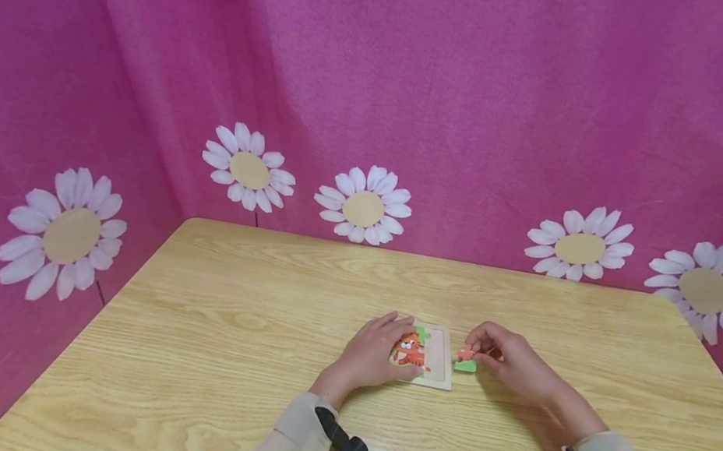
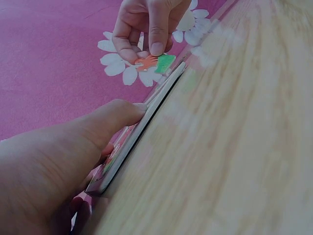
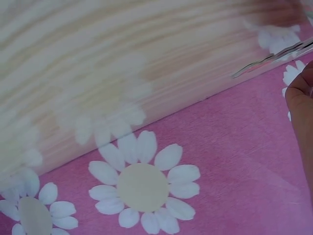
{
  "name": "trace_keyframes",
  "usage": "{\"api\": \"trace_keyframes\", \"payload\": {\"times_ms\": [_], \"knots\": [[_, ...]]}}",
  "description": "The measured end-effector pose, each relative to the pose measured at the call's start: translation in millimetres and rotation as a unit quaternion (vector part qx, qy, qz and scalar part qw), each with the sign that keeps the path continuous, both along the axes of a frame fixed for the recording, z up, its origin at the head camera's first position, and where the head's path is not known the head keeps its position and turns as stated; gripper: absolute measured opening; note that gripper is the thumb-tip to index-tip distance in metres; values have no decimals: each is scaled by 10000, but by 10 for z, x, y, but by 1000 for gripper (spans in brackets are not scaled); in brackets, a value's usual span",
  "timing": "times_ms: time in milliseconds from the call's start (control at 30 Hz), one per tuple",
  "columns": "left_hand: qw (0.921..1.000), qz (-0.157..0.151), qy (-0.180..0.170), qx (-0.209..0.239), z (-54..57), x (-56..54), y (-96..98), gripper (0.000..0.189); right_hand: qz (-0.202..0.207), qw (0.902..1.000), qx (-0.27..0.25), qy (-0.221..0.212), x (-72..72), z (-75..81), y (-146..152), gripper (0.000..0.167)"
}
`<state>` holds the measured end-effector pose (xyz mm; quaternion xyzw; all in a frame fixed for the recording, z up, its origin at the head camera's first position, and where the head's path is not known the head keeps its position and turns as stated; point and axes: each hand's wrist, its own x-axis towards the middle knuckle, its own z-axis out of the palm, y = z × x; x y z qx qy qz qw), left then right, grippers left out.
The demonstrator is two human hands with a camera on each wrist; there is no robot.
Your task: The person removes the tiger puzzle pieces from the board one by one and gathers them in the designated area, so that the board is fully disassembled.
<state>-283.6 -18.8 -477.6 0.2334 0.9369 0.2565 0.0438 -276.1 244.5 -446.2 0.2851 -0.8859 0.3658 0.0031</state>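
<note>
A small wooden puzzle board (image 1: 439,355) lies on the table, with an orange tiger picture (image 1: 411,350) filling its left part and bare wood at its right. My left hand (image 1: 375,352) holds the board by its left side, the thumb along the near edge and the fingers over the far edge. Just off the board's right edge, my right hand (image 1: 510,359) pinches an orange and green puzzle piece (image 1: 465,365) between thumb and fingers. The left wrist view shows this piece (image 2: 166,63) above the board's far end. Only part of the right hand (image 3: 301,100) appears in the right wrist view.
The wood-grain table (image 1: 229,346) extends around both hands. Behind it and along the left hangs a pink cloth (image 1: 425,94) printed with large white daisies. A black strap with a round end (image 1: 344,445) sits on the left sleeve.
</note>
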Motion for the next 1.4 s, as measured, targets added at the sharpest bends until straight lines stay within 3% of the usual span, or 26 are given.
{"api": "trace_keyframes", "payload": {"times_ms": [533, 867, 1400], "knots": [[10000, 8, -3, -17, 6, -7, 0, 75, -293, 9989, 307, 182, -15, 21, 250, 14], [10000, 7, -41, 71, 12, 10, 1, 76, -215, 9987, 155, 434, -33, -16, 404, 15], [9999, -54, 44, 113, 22, 29, -5, 76, -475, 9976, 334, 387, -54, -20, 605, 15]]}}
